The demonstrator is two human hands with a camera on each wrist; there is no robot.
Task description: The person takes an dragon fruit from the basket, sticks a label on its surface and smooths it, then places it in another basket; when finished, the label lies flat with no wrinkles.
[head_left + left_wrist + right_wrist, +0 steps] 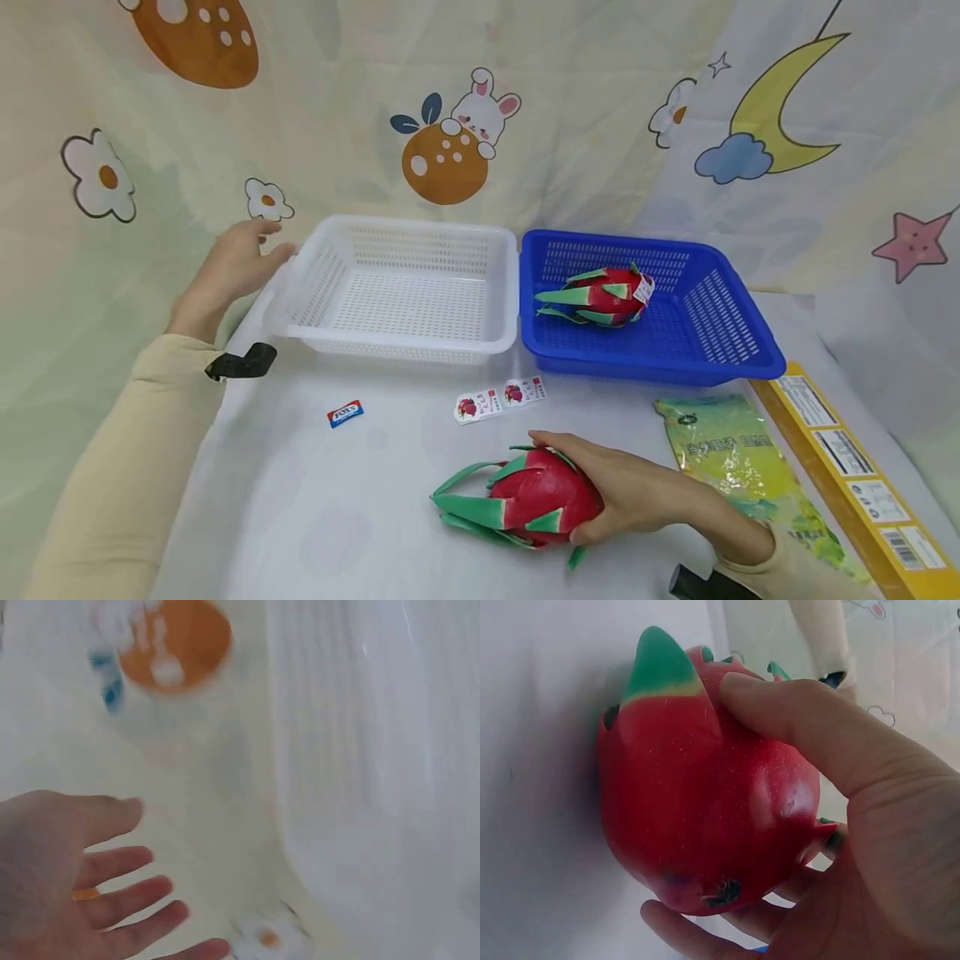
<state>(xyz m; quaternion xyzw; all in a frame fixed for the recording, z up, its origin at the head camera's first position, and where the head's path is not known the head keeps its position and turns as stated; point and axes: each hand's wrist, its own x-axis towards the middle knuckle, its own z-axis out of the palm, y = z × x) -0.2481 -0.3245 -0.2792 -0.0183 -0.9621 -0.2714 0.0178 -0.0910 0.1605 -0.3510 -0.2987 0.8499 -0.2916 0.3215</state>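
Observation:
My right hand (626, 492) grips a red dragon fruit (536, 497) with green leaf tips, low in the head view on the white table. In the right wrist view its thumb and fingers curl round the fruit's (705, 772) red body. My left hand (240, 260) is raised at the upper left rim of a white basket (420, 300). The left wrist view shows that hand (112, 885) with fingers spread and nothing in it. A second dragon fruit (611, 297), bearing a white label, lies in the blue basket (750, 354).
Two dragon fruit stickers (500, 400) lie in front of the baskets. A small red and blue wrapped piece (346, 413) sits left of them. On the right are a green and yellow packet (731, 450) and a long yellow box (862, 483). A patterned cloth (585, 108) hangs behind.

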